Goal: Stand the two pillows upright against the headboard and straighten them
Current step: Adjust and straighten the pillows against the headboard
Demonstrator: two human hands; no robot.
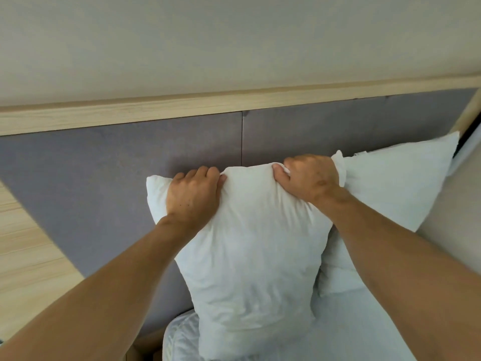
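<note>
Head view: left hand [192, 194] and right hand [309, 177] each close their grip on the near pillow's [255, 256] top edge, upright at the headboard [104, 165]; second pillow [395, 183] leans behind, both unstraightened.

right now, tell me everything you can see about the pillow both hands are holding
The near pillow is plain white, soft and plump, its cloth case finely wrinkled. It stands upright on the white bedding in front of the grey padded headboard. The left hand and right hand each pinch its top edge, bunching the fabric so the middle bulges up between them. Its right side overlaps the second pillow, which leans against the headboard behind it.
</note>
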